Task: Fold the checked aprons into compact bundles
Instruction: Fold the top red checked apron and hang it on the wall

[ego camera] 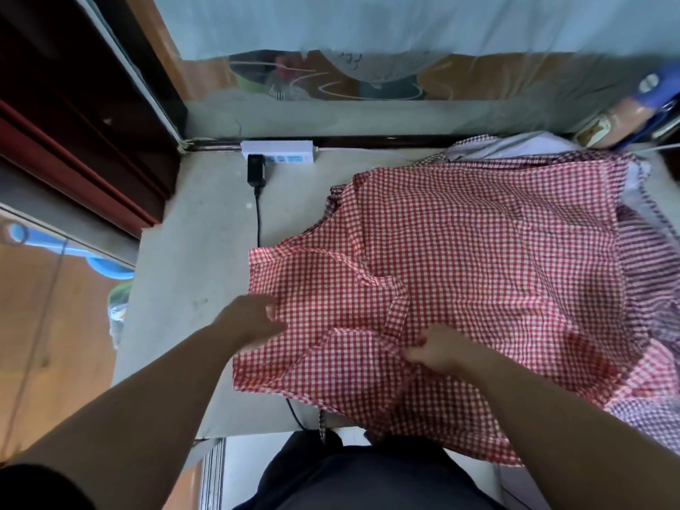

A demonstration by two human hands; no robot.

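Red-and-white checked cloth apron (478, 270) lies spread over the middle and right of the frame on the pale grey surface (206, 233), its near hem hanging off the edge. My right hand (438, 349) pinches a fold beside the checked strap (395, 311). My left hand (254, 320) rests loose-fingered on the apron's left edge. At the far right a purple checked apron (647, 274) shows beneath. Beyond, a white power strip (277, 152) holds a black plug (256, 174).

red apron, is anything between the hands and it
Nothing visible does. The left hand touches the left edge of the red apron, and the right hand pinches its cloth near the strap.
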